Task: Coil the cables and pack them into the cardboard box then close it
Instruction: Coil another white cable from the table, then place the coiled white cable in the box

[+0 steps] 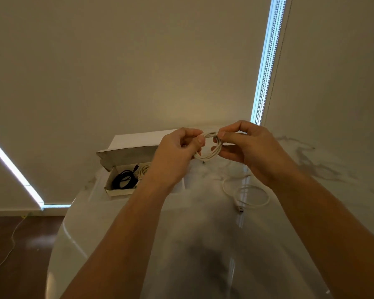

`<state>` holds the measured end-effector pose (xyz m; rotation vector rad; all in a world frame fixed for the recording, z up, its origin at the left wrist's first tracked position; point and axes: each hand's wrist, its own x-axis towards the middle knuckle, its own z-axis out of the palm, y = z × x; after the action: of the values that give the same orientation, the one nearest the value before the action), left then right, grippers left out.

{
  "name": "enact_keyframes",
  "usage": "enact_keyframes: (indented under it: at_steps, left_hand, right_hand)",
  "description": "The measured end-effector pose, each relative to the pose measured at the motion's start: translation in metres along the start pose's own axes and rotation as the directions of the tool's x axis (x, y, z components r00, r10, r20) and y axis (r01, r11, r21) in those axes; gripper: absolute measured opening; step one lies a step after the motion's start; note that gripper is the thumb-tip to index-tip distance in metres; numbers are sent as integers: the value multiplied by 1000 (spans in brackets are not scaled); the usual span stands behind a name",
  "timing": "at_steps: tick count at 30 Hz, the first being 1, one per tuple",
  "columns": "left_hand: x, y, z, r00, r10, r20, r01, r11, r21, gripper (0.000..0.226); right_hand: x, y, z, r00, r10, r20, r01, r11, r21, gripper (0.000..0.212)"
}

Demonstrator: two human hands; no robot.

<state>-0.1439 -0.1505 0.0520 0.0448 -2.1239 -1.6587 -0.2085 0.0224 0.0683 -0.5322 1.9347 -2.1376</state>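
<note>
A small coil of white cable (208,156) hangs in the air between both hands, above the far part of the table. My left hand (177,154) pinches its left side and my right hand (246,145) pinches its top with thumb and forefinger. The white cardboard box (119,190) stands open on the table at the left, its lid (134,141) tipped back. Inside lie a coiled black cable (124,180) and a coiled white cable (143,170), partly hidden by my left wrist. Another white cable (249,196) lies loosely looped on the table at the right, its plug toward me.
The glossy white marble table (192,244) has a rounded left edge with dark wooden floor (20,244) below it. A thin pale cord (11,240) trails across that floor. Walls stand close behind the table.
</note>
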Motion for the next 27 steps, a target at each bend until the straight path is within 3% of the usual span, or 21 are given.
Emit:
enact_keyframes:
  at_steps: [7, 14, 18, 22, 27]
  left_hand:
    - [-53, -16, -69, 990, -136, 33, 139, 980, -142, 29]
    - [-79, -38, -118, 970, -197, -141, 181, 976, -117, 24]
    - [-85, -53, -140, 935, -220, -279, 221, 975, -26, 15]
    - [-79, -65, -153, 867, -130, -480, 258, 943, 210, 8]
    - [-67, -70, -157, 857, -102, -506, 312, 883, 350, 7]
  right_hand:
    - [-14, 17, 56, 995, -59, 86, 66, 994, -89, 7]
    - [-1, 46, 126, 979, -98, 181, 162, 909, -384, 6]
    - [12, 60, 162, 979, -52, 199, 140, 878, -459, 6]
    - [18, 67, 186, 979, -64, 193, 159, 830, -534, 14]
    - [25, 71, 202, 970, -151, 192, 239, 745, -623, 17]
